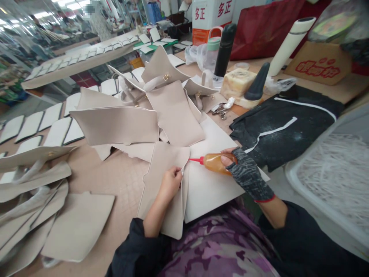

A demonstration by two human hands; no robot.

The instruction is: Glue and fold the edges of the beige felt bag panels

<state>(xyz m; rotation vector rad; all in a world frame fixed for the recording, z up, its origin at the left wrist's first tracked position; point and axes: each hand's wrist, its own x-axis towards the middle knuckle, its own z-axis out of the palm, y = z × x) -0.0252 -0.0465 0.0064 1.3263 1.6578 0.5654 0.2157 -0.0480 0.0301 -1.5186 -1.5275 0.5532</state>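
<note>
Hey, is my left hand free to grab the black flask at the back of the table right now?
Probably not. The left hand is pinching the beige panel, and the black flask stands far back behind a pile of beige pieces, likely beyond easy reach.

Dark sleeves, grey patterned fingerless glove

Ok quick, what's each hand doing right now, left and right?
Left hand: closed, pinching the edge of a beige leather panel.
Right hand: closed around an amber glue bottle, red nozzle at the panel's edge.
</note>
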